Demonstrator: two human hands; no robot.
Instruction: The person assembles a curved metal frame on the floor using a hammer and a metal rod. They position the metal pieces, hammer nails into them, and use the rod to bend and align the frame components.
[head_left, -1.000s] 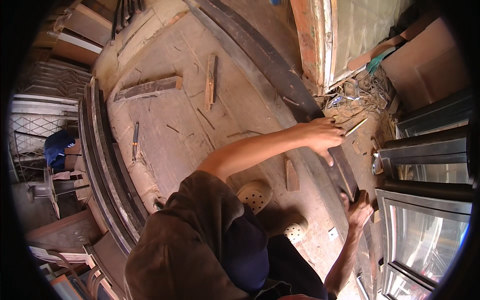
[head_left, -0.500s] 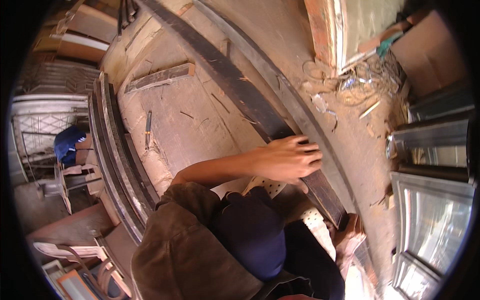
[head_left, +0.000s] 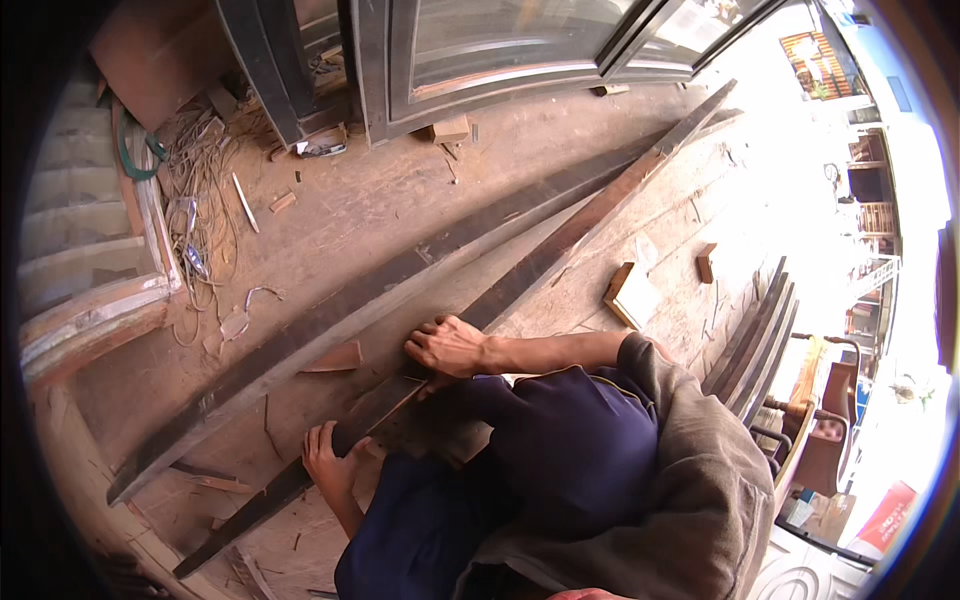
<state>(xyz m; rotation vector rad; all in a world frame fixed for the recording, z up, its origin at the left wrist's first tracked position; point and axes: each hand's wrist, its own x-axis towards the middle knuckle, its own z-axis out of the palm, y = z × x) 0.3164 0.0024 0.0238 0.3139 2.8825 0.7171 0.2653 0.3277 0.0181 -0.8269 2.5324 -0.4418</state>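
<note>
A long dark wooden beam (head_left: 550, 245) slants from the lower left to the upper right, in front of my body. My right hand (head_left: 447, 346) is closed over it near its middle, fingers curled across the top. Lower down the same beam, my left hand (head_left: 330, 458) grips it, with fingers on one side and thumb on the other. Between my hands, a thin pale strip (head_left: 397, 405) runs along the beam; I cannot tell whether it is a separate piece. My dark blue clothing hides part of the beam's near side.
A second dark beam (head_left: 300, 335) lies beyond mine on the dusty floor. Glazed frames (head_left: 520, 50) stand at the back. Tangled cords (head_left: 200, 200) lie at the left. Small wood blocks (head_left: 625, 300) and stacked dark lengths (head_left: 755, 335) are at the right.
My view has swung round to the other end of the beam. My right hand now sits at the beam's middle, while my left hand holds it closer to its lower left end.
</note>
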